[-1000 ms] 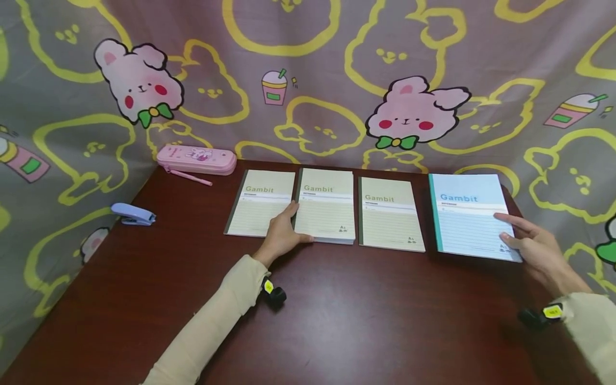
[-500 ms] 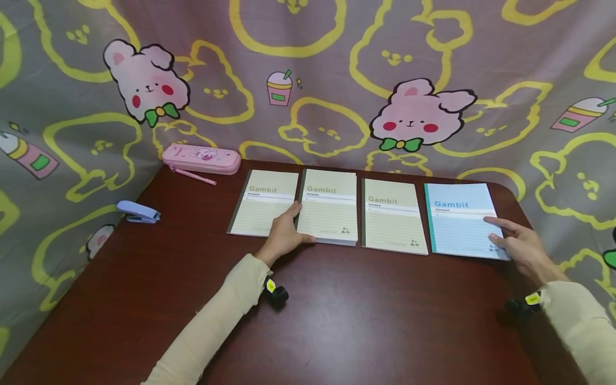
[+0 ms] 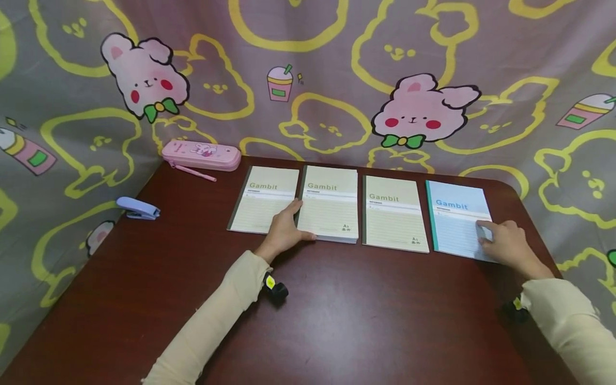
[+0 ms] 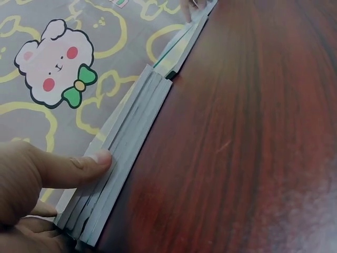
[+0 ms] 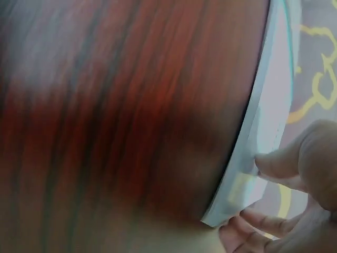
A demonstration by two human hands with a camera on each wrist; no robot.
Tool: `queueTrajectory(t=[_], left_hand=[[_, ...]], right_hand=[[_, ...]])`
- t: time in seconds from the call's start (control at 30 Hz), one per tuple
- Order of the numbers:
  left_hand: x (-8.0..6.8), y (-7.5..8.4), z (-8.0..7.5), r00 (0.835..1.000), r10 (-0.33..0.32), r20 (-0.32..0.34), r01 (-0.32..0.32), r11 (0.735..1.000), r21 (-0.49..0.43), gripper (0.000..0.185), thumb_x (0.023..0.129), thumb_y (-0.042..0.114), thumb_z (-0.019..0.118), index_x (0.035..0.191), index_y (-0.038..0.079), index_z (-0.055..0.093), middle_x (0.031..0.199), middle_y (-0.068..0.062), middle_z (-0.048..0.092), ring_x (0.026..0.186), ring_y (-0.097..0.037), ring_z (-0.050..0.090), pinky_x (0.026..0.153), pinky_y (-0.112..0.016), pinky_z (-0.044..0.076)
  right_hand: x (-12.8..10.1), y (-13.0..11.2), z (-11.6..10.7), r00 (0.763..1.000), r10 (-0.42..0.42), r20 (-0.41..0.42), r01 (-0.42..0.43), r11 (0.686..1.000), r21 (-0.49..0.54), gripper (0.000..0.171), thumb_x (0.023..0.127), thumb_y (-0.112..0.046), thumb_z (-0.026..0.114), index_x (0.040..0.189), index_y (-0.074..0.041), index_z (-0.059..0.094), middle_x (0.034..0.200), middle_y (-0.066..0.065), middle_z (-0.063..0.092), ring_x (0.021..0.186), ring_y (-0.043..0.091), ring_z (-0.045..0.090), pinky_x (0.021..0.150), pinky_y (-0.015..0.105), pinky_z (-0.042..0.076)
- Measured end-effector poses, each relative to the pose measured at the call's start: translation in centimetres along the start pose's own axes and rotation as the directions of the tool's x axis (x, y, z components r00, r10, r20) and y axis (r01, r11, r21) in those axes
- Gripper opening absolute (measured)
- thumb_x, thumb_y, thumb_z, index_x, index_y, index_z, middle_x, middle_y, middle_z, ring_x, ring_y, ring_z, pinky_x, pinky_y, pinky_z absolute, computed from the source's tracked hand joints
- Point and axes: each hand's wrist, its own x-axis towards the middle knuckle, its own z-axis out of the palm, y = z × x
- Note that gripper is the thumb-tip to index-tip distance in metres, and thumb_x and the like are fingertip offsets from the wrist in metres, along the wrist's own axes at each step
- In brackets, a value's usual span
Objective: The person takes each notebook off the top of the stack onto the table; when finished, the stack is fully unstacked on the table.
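Observation:
Four "Gambit" notebooks lie in a row on the dark wooden table point(image 3: 337, 321). My left hand point(image 3: 289, 227) grips the near left corner of the second one, a stack of several green notebooks point(image 3: 332, 206). In the left wrist view the thumb point(image 4: 89, 166) presses on the stack's edge point(image 4: 131, 132). My right hand point(image 3: 500, 243) pinches the near right corner of the blue notebook point(image 3: 454, 222) at the right end. In the right wrist view the blue notebook's corner point(image 5: 274, 105) sits between the thumb point(image 5: 279, 161) and curled fingers. A single green notebook point(image 3: 264, 200) lies at the left end, and another point(image 3: 392, 214) lies third.
A pink pencil case point(image 3: 201, 155) and a pink pen point(image 3: 194, 172) lie at the back left corner. A lilac stapler point(image 3: 137, 208) sits by the left edge. A cartoon-rabbit cloth point(image 3: 313, 80) walls the table at the back and on both sides.
The blue notebook has slid left, closer to the third green one. My right hand's fingers went from stretched out to curled on its corner. The left hand has stayed put.

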Motion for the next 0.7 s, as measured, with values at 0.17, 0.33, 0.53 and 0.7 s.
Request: queueTrajectory(t=[0.17,0.33,0.53,0.7], left_hand=[[0.0,0.0,-0.1,1.000,0.005,0.003,-0.005,1.000,-0.006,0.103,0.065,0.017,0.091,0.148,-0.001,0.033,0.157,-0.016,0.029,0.145,-0.030,0.029,0.118,-0.039,0.029],[0.2,0.0,-0.2,1.000,0.015,0.018,-0.015,1.000,0.005,0.103,0.066,0.019,0.090,0.149,0.000,0.032,0.158,-0.015,0.028,0.145,-0.030,0.028,0.118,-0.039,0.029],[0.3,0.1,-0.3,1.000,0.005,-0.001,-0.005,1.000,0.012,0.103,0.065,0.018,0.091,0.148,-0.001,0.034,0.157,-0.015,0.030,0.145,-0.029,0.029,0.118,-0.039,0.029],[0.2,0.1,-0.1,1.000,-0.014,0.010,0.014,1.000,0.006,0.103,0.065,0.019,0.091,0.149,0.001,0.033,0.158,-0.014,0.029,0.146,-0.029,0.028,0.118,-0.038,0.029]], right_hand=[[0.1,-3.3,-0.4,0.999,-0.002,-0.053,0.001,1.000,-0.020,0.056,0.087,-0.016,0.062,0.129,0.017,0.045,0.116,0.044,0.042,0.105,0.056,0.036,0.082,0.070,0.036],[0.6,-10.3,0.4,0.960,-0.231,-0.159,0.244,0.968,0.064,0.061,0.087,-0.021,0.071,0.131,0.014,0.048,0.124,0.037,0.053,0.111,0.051,0.052,0.089,0.065,0.045],[2.5,-19.2,2.4,0.916,-0.400,-0.025,0.395,0.893,0.215,0.075,0.086,-0.034,0.072,0.142,0.005,0.041,0.136,0.026,0.054,0.120,0.038,0.056,0.100,0.056,0.045],[4.0,-22.9,4.2,0.914,-0.406,0.020,0.388,0.886,0.254,0.090,0.082,-0.038,0.077,0.146,0.007,0.033,0.142,0.029,0.047,0.118,0.040,0.057,0.100,0.052,0.047]])
